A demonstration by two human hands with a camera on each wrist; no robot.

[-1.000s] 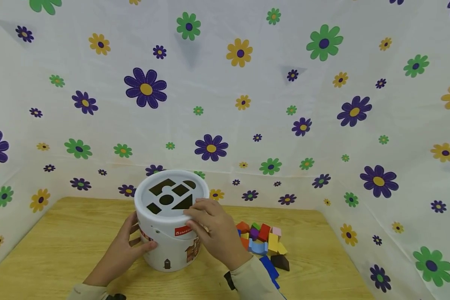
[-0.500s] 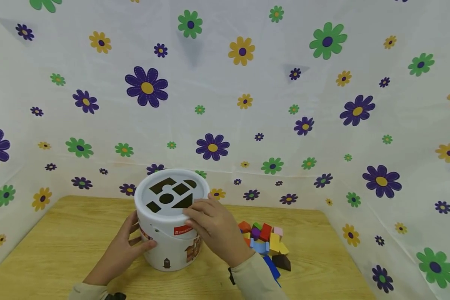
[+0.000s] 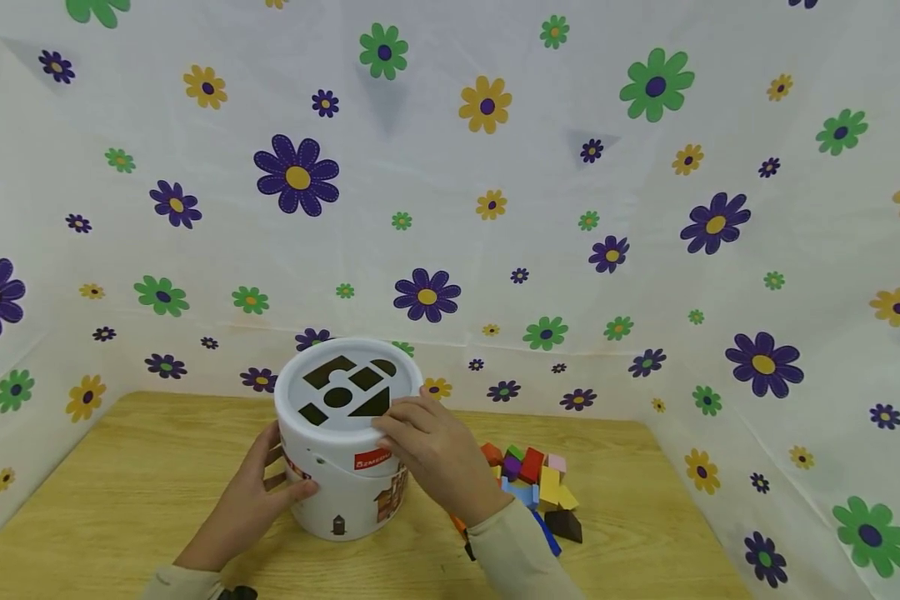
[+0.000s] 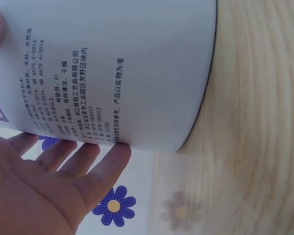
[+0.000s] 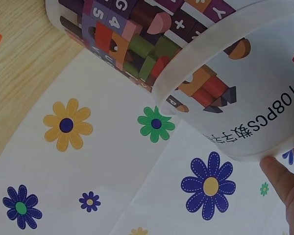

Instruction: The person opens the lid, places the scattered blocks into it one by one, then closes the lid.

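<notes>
A white toy-block bucket [image 3: 345, 492] with printed pictures stands upright on the wooden table. Its white lid [image 3: 285, 400] is on top, cut with dark shaped holes, including a circle and a triangle. My left hand [image 3: 258, 492] grips the bucket's left side, thumb toward the front and fingers round the back. In the left wrist view, the fingertips touch the bucket wall [image 4: 152, 73] beside printed text. My right hand [image 3: 438, 454] holds the lid's rim at the front right; in the right wrist view one fingertip [image 5: 272, 164] presses the rim's edge. Its thumb is hidden in the head view.
Right of the bucket lies a pile of coloured wooden blocks [image 3: 531, 465], partly behind my right hand. A dark brown block [image 3: 565, 526] and a blue block [image 3: 547, 533] lie nearest me. A flower-patterned sheet [image 3: 540, 250] rises along the back and sides of the table [image 3: 630, 500].
Both hands keep their places on the bucket and lid. The head view has shifted slightly, and a bit of orange now shows beside the right wrist.
</notes>
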